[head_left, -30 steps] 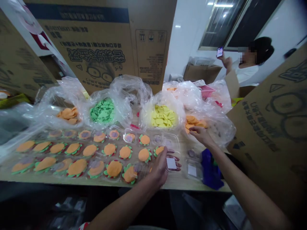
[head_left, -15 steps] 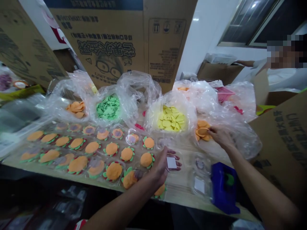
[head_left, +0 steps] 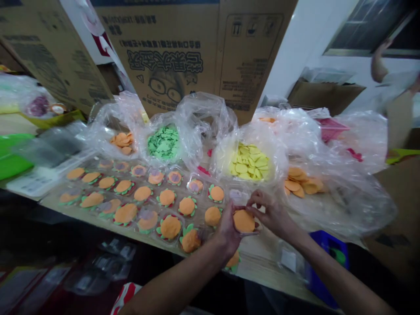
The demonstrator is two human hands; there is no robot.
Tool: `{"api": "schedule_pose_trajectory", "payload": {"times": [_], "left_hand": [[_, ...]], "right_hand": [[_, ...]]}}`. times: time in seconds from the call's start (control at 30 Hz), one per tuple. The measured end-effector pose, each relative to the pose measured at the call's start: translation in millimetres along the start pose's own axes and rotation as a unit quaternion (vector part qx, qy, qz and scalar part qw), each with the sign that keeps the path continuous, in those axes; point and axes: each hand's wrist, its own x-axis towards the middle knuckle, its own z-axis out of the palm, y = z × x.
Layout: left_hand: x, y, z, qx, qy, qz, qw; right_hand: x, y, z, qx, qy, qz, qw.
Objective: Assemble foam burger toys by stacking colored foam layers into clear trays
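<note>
Cardboard cartons (head_left: pixel 183 57) wall off the back of the wooden table (head_left: pixel 259 262) I am working at. Well to the left of my grip, rows of clear trays (head_left: pixel 138 197) hold finished orange pieces with green leaves. Beyond them sit open plastic bags of orange (head_left: pixel 122 140), green (head_left: pixel 164 142) and yellow discs (head_left: pixel 250 162). My left hand (head_left: pixel 226 227) cups a small clear tray (head_left: pixel 244 223) from below, fingers curled on its near edge. My right hand (head_left: pixel 271 214) pinches an orange disc (head_left: pixel 243 220) down into it with fingertips closed on the rim. Right of the grip, more orange discs (head_left: pixel 303 183) lie in a bag. I judge the thin tray could flex and tip the disc out if I press off-centre.
</note>
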Motion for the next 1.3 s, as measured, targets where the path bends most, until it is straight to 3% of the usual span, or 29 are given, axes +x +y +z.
{"api": "schedule_pose_trajectory", "payload": {"times": [0.13, 0.27, 0.43, 0.57, 0.67, 0.77, 0.87, 0.93, 1.0, 1.07, 1.17, 1.3], "left_hand": [[-12.0, 15.0, -6.5, 0.015, 0.024, 0.021, 0.999], [-19.8, 25.4, -9.8, 0.033, 0.021, 0.032, 0.999], [-23.5, 36.4, -11.6, 0.031, 0.033, 0.023, 0.999], [-20.9, 40.7, -13.7, 0.037, 0.045, 0.042, 0.997], [-15.5, 40.6, -16.8, 0.029, 0.034, 0.049, 0.998], [-9.0, 39.2, -19.1, 0.016, 0.015, 0.048, 0.999], [-3.6, 36.4, -19.4, -0.007, -0.01, 0.043, 0.999], [-1.7, 33.7, -18.8, -0.034, -0.035, 0.045, 0.998], [-2.1, 31.1, -18.0, -0.055, -0.049, 0.052, 0.996], [-5.7, 29.7, -16.8, -0.066, -0.041, 0.073, 0.994], [-17.2, 31.5, -15.1, -0.071, -0.01, 0.11, 0.991], [-40.1, 41.9, -18.3, -0.048, 0.019, 0.103, 0.993]], "right_hand": [[69.1, 42.9, 5.6, -0.07, -0.023, 0.094, 0.993], [124.0, 83.4, 30.2, -0.137, -0.003, 0.139, 0.981], [139.8, 98.9, 55.8, -0.159, 0.023, 0.163, 0.973], [138.7, 97.5, 39.5, -0.11, 0.055, 0.195, 0.973], [128.1, 85.9, 13.0, -0.032, 0.073, 0.208, 0.975], [103.5, 55.2, -9.3, 0.085, 0.054, 0.194, 0.976], [72.6, 10.7, -17.5, 0.287, -0.034, 0.165, 0.943], [54.7, -17.0, -14.0, 0.346, -0.118, 0.14, 0.92], [40.6, -37.1, -5.3, 0.268, -0.158, 0.096, 0.946], [30.3, -48.7, 4.6, 0.115, -0.125, 0.039, 0.985], [23.6, -54.6, 13.9, -0.051, -0.059, -0.025, 0.997], [50.1, -49.3, 16.1, 0.028, -0.052, -0.028, 0.998]]}}
